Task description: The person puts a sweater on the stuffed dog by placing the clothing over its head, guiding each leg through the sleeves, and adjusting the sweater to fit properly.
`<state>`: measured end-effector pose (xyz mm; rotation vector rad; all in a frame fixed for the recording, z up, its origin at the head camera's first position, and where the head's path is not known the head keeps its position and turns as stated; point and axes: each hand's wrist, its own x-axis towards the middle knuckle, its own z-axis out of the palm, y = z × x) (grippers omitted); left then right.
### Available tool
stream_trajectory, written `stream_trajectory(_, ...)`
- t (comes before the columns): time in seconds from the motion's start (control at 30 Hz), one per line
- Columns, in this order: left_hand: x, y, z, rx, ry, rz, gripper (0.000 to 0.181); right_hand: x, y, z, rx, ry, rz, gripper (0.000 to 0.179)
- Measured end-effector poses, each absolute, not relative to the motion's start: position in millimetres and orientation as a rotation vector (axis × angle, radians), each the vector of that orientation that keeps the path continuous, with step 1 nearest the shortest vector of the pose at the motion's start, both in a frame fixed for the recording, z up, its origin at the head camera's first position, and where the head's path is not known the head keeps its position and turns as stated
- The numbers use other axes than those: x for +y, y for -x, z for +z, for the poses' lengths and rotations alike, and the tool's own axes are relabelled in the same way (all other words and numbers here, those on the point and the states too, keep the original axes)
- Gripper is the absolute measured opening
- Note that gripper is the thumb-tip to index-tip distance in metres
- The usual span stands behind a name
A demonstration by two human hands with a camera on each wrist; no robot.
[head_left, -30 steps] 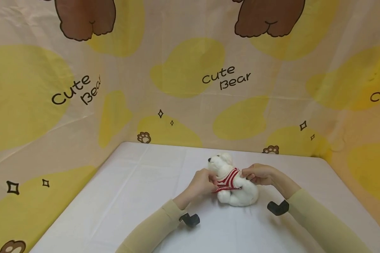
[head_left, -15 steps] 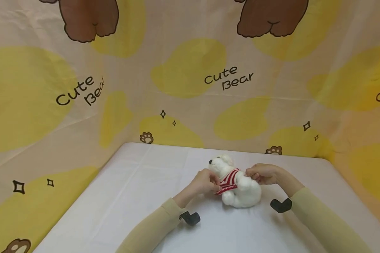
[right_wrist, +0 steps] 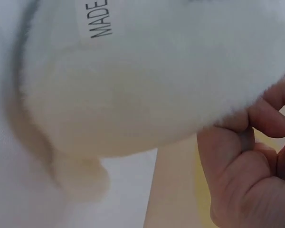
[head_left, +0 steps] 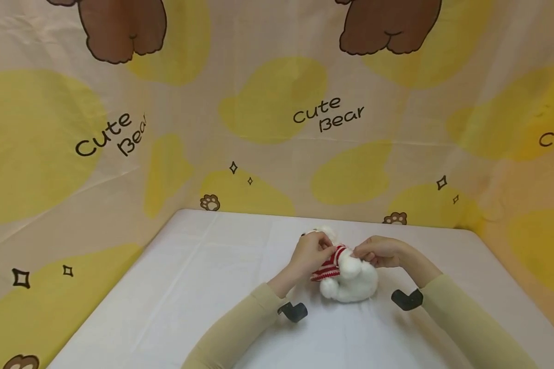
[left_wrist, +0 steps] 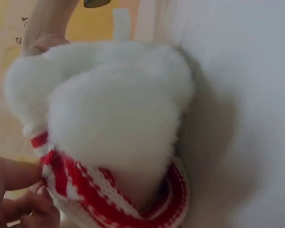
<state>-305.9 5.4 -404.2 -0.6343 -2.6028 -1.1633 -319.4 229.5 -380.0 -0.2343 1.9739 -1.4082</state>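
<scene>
A white plush bear (head_left: 357, 287) in a red-and-white striped knit sweater (head_left: 327, 270) leans back on the table. My left hand (head_left: 308, 254) pinches the sweater near its upper edge and covers part of the bear's head. The left wrist view shows thumb and fingers meeting on the striped knit (left_wrist: 59, 173), beside the fluffy body (left_wrist: 114, 114). On the other side, my right hand (head_left: 380, 251) holds the bear by its upper limb with bent fingers. The right wrist view has that hand (right_wrist: 247, 166) against the white fur (right_wrist: 133, 95); its exact contact is partly hidden.
The white tabletop (head_left: 198, 266) spreads around the bear. Behind it and at both sides hangs a yellow-and-beige cloth (head_left: 277, 102) printed with bears and lettering. A sewn-in label (right_wrist: 99, 19) shows on the fur. Dark wrist mounts (head_left: 407, 300) stick out below the sleeves.
My left hand has moved up from the sweater's lower hem to its upper part, now covering the bear's face. The right hand keeps its hold nearly in place. The bear has turned slightly.
</scene>
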Motion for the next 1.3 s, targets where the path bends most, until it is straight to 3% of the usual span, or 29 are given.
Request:
stream_trajectory(0.27,10.5,309.7,-409.3,-2.571,0.465,-0.829,0.012,228.4,318.6,-380.3,1.967,0.211,-1.433,0.024)
stream_trajectory(0.4,6.2,311.3,-417.1,-2.547,0.434,-0.700,0.015,227.5,318.7,-380.0,1.977,0.208,-1.437,0.015)
stream_trajectory(0.5,-2.9,308.6,-416.2,-2.624,0.462,-0.787,0.020,226.1,317.3,-377.4,2.076,0.203,-1.418,0.014)
stream_trajectory(0.7,-26.6,303.6,-420.3,-2.968,0.429,-1.122,0.045,215.8,311.4,-368.8,2.420,0.221,-1.344,0.047)
stream_trajectory(0.83,-25.9,303.8,-431.0,-3.036,0.495,-1.464,0.042,204.1,308.4,-364.9,2.543,0.178,-1.139,0.062)
stream_trajectory(1.07,-13.1,300.8,-437.3,-2.871,0.318,-1.883,0.029,202.6,311.0,-365.3,2.513,0.129,-1.054,0.052)
stream_trajectory(1.3,-15.1,301.0,-429.2,-2.785,0.214,-1.820,0.032,211.3,315.5,-373.8,2.205,0.052,-1.335,0.048)
